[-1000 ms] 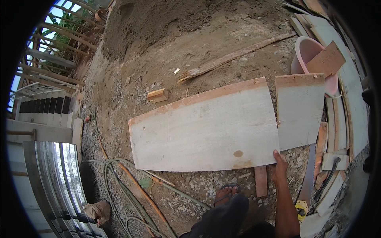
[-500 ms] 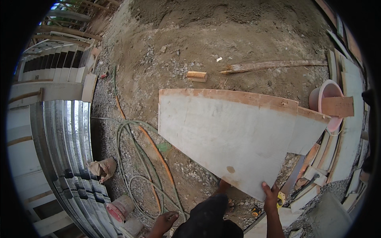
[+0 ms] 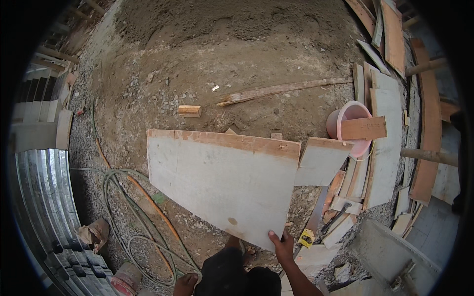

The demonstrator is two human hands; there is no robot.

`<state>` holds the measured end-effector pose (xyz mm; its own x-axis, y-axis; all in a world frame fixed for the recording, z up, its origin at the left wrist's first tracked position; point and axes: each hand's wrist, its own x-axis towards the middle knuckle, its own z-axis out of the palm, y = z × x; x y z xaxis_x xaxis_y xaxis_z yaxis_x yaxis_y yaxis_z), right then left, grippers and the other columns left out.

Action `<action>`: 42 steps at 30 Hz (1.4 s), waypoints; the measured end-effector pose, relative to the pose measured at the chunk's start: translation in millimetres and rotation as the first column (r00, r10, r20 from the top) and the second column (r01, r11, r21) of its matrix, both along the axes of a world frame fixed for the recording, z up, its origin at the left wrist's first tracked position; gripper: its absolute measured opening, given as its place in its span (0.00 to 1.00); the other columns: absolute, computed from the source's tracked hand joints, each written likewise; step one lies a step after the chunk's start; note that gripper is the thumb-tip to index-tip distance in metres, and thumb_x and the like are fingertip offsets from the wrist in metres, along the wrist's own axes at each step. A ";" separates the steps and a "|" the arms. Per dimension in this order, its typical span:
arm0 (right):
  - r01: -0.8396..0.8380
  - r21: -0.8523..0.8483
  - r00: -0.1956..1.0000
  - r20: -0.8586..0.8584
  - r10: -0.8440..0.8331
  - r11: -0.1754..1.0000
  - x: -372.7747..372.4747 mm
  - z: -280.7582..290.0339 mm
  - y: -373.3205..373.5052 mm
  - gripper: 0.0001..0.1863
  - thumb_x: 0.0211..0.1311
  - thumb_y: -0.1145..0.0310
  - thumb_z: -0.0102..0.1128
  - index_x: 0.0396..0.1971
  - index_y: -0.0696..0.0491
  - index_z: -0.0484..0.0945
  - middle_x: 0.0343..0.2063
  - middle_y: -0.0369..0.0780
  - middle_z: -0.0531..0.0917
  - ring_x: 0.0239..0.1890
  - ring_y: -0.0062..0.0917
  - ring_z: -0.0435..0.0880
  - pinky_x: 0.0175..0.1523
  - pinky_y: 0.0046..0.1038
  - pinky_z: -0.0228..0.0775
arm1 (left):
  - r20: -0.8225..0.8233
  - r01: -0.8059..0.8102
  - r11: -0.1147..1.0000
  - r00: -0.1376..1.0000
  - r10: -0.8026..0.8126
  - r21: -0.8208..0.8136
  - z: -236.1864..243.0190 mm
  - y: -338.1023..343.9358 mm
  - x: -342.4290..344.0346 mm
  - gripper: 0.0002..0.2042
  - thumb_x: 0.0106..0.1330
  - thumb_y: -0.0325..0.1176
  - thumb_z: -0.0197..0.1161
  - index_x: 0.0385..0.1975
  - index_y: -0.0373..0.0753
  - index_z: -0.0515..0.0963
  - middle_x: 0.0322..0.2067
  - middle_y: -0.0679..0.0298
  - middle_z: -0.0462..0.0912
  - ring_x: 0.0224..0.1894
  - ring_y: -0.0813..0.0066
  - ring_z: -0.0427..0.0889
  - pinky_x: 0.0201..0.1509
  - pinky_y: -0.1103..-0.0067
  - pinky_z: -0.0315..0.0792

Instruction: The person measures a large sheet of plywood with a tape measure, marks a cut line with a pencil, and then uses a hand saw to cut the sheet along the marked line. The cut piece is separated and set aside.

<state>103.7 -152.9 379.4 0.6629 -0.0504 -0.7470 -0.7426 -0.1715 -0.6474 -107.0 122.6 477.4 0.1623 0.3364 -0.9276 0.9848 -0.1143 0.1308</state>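
Observation:
My right hand [image 3: 281, 244] grips the near right corner of a large pale panel [image 3: 222, 182], with the thumb lying on its face. The panel is tilted; a reddish-brown strip runs along its far edge, and a brown spot marks its near part. My left hand [image 3: 185, 284] hangs low beside my dark-clothed leg, its fingers curled, with nothing visible in them. Right of the large panel lies a smaller pale panel piece [image 3: 323, 160] with a similar brown edge. A hand saw with a yellow handle [image 3: 306, 239] lies just right of my right hand.
A pink bucket [image 3: 335, 123] with a board [image 3: 363, 128] across it stands at the right, among stacked boards [image 3: 387, 148]. Green and orange hoses [image 3: 133, 180] coil at the left near corrugated metal sheets [image 3: 47, 192]. A wood block [image 3: 189, 111] and a long plank [image 3: 286, 90] lie beyond the panel.
The view has swung right, so the scene sits further left. The large panel has moved away from the smaller piece, leaving a gap between them. My right hand keeps its grip.

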 end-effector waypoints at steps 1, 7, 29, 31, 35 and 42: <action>0.008 -0.031 0.997 -0.074 -0.011 0.999 19.2 -4.4 -4.8 0.29 0.53 0.54 0.70 0.43 0.64 0.77 0.38 0.46 0.83 0.41 0.27 0.81 0.48 0.30 0.71 | 0.121 0.055 0.998 0.991 -0.059 0.039 0.1 1.1 -5.7 0.16 0.66 0.41 0.57 0.39 0.32 0.80 0.32 0.57 0.84 0.37 0.70 0.80 0.45 0.75 0.72; -0.157 -0.279 0.987 -0.002 0.163 0.947 135.1 -84.1 -45.7 0.41 0.50 0.43 0.66 0.51 0.66 0.72 0.44 0.54 0.81 0.48 0.40 0.81 0.54 0.34 0.70 | 0.030 0.092 0.995 0.995 -0.091 -0.046 -13.5 19.1 -15.0 0.16 0.67 0.42 0.55 0.35 0.32 0.80 0.30 0.58 0.82 0.33 0.71 0.76 0.41 0.73 0.70; -0.272 -0.929 0.699 -0.012 0.715 0.250 330.3 -150.3 -253.4 0.43 0.44 0.61 0.70 0.62 0.57 0.62 0.58 0.50 0.65 0.61 0.43 0.63 0.62 0.46 0.58 | 0.412 0.284 0.802 0.740 -0.532 0.525 -453.6 -210.0 92.8 0.18 0.69 0.42 0.52 0.38 0.30 0.78 0.36 0.48 0.80 0.39 0.51 0.75 0.51 0.62 0.63; -0.370 -0.913 0.588 -0.087 0.804 0.172 332.5 -158.2 -271.6 0.42 0.44 0.57 0.69 0.61 0.57 0.64 0.57 0.49 0.67 0.61 0.42 0.64 0.62 0.45 0.58 | 0.404 0.270 0.769 0.724 -0.559 0.579 -465.0 -216.5 86.7 0.19 0.69 0.43 0.52 0.39 0.30 0.78 0.37 0.47 0.80 0.40 0.49 0.75 0.52 0.61 0.63; -0.417 -0.867 0.458 0.061 0.887 0.275 272.3 -158.5 -267.6 0.25 0.47 0.58 0.69 0.43 0.57 0.75 0.43 0.45 0.75 0.51 0.37 0.70 0.57 0.38 0.58 | 0.395 0.263 0.708 0.679 -0.618 0.656 -466.5 -229.5 83.5 0.20 0.70 0.43 0.51 0.41 0.29 0.78 0.39 0.45 0.81 0.42 0.45 0.76 0.55 0.59 0.62; -0.180 -0.713 0.856 0.226 0.465 0.677 237.2 -155.5 -276.6 0.42 0.45 0.67 0.70 0.61 0.60 0.60 0.56 0.53 0.62 0.60 0.47 0.62 0.65 0.43 0.53 | 0.341 0.398 0.762 0.720 -0.605 0.511 -470.3 -244.3 78.6 0.23 0.73 0.43 0.48 0.58 0.30 0.67 0.58 0.40 0.68 0.60 0.43 0.64 0.67 0.57 0.49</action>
